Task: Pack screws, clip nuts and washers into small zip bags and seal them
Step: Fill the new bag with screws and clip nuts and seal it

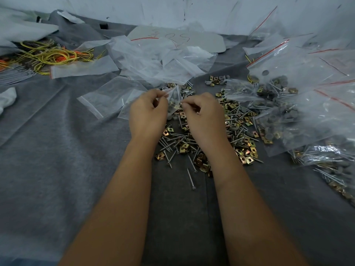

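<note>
The grey felt work surface [57,160] carries all materials. Filled zip bags [307,112] with red seal lines are piled at the right; empty clear bags [153,62] lie heaped at the far centre. A loose pile of hardware occupies the middle: screws [171,144], brass-coloured clip nuts [247,158] and grey washers [234,128], all intermixed.

Above the far edge of that pile, both hands hold one small zip bag [175,96]. The left hand [148,114] pinches the bag's mouth with curled fingers; the right hand [203,114] pinches the opposite edge (whether it also holds a screw cannot be told). Grey washers show through the bag film.

Hazards, as judged: a screw point may puncture or snag the thin film if pushed in tip-first; the mouth may collapse if either pinch slackens, spilling parts back into the pile; a part caught in the seal track would prevent closure.
</note>
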`<state>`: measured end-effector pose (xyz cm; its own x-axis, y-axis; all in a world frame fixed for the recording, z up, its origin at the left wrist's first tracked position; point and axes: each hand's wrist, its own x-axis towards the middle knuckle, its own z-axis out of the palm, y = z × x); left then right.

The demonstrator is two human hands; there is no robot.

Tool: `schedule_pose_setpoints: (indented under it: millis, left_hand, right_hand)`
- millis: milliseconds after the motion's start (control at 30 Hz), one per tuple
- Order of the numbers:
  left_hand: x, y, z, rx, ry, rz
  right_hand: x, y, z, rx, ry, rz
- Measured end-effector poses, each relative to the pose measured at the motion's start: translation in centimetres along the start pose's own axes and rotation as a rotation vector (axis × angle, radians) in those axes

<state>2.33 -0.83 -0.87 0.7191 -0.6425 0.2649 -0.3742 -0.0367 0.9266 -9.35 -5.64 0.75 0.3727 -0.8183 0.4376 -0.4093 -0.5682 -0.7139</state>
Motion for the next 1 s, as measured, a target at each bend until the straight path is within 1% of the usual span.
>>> schedule_pose_setpoints:
  millis: [167,267,367,467,567,667,733,800,900,1000]
  left_hand:
    - [-0.23,0.01,0.13,0.049,-0.040,0.050]
    - [-0.27,0.07,0.15,0.031,-0.059,0.070]
    - [-0.19,0.08,0.08,-0.018,-0.043,0.052]
    - [-0.10,0.07,0.01,-0.058,0.007,0.029]
    - [0.00,0.23,-0.07,-0.167,0.104,0.017]
    - [0.03,0.39,-0.18,-0.242,0.200,0.035]
    - [-0.05,0.35,-0.16,-0.237,0.207,0.054]
    - [-0.08,0.23,-0.04,-0.215,0.175,0.061]
    - [0.06,0.08,0.14,-0.180,0.114,0.040]
    - [0.13,0.08,0.23,-0.157,0.079,0.019]
  right_hand:
    - [-0.09,-0.26,0.02,0.012,0.042,-0.097]
    - [-0.21,-0.27,0.14,0.024,0.037,-0.173]
    - [-0.27,-0.27,0.22,0.093,0.038,-0.150]
    - [-0.19,-0.34,0.05,0.120,0.104,-0.096]
    - [-0.16,-0.07,-0.25,-0.007,0.116,-0.063]
    - [-0.38,0.18,-0.23,-0.285,0.030,-0.057]
    - [-0.57,0.15,-0.01,-0.485,-0.054,-0.075]
    - [-0.66,0.23,0.23,-0.616,-0.139,-0.084]
    - [-0.60,0.44,0.38,-0.622,-0.215,-0.058]
    - [-0.51,0.40,0.34,-0.597,-0.224,-0.053]
